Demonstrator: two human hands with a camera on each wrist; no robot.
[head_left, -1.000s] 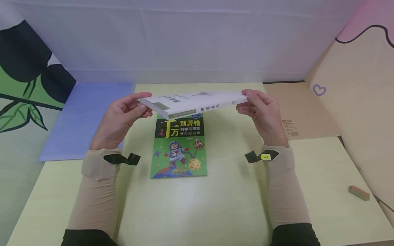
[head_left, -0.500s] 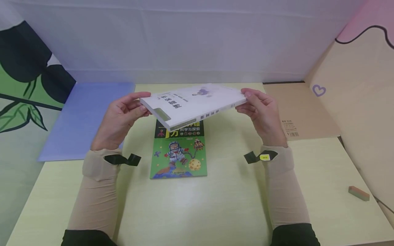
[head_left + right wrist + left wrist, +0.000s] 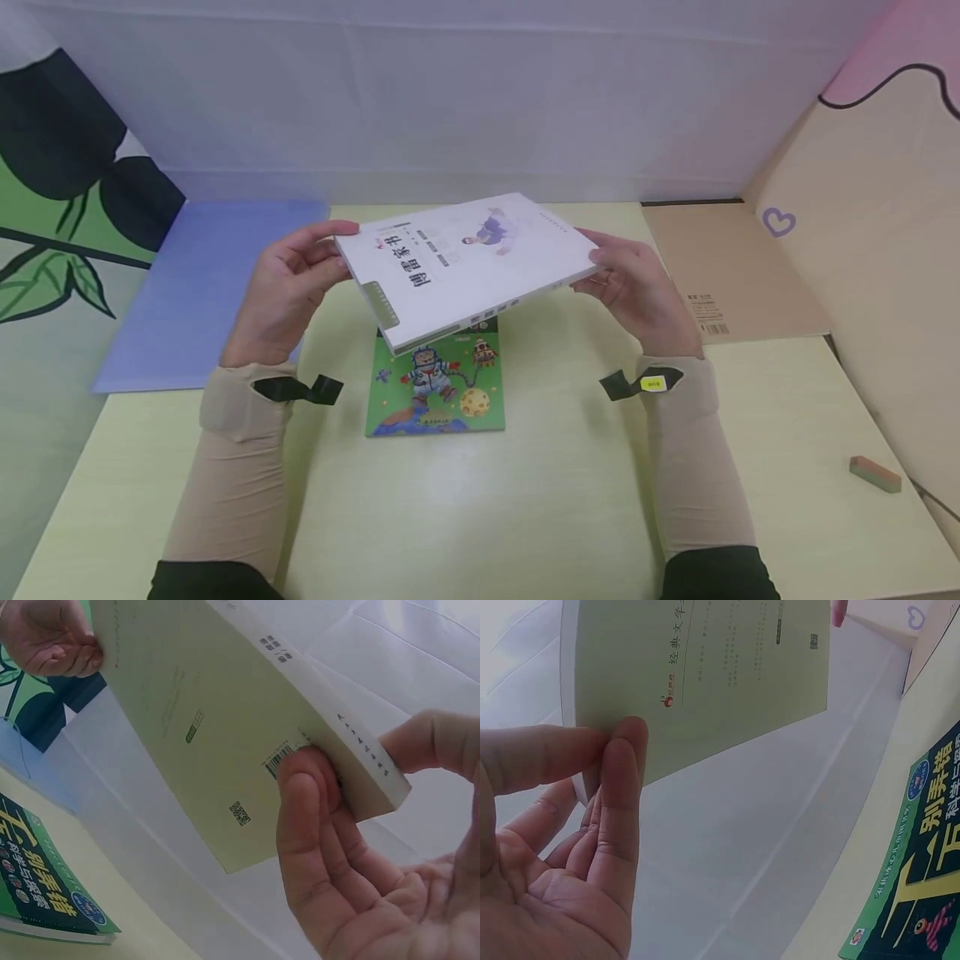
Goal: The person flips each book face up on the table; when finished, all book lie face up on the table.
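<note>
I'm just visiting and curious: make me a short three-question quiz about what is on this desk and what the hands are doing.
1. True or false: the white book lies flat on the green book.
2. Which hand holds the white book? A left hand only; B right hand only; C both.
3. Fill in: the small eraser lies near the table's ____ edge.

Key: 1 false, it is held tilted in the air above it. 2 C, one hand at each end. 3 right.
</note>
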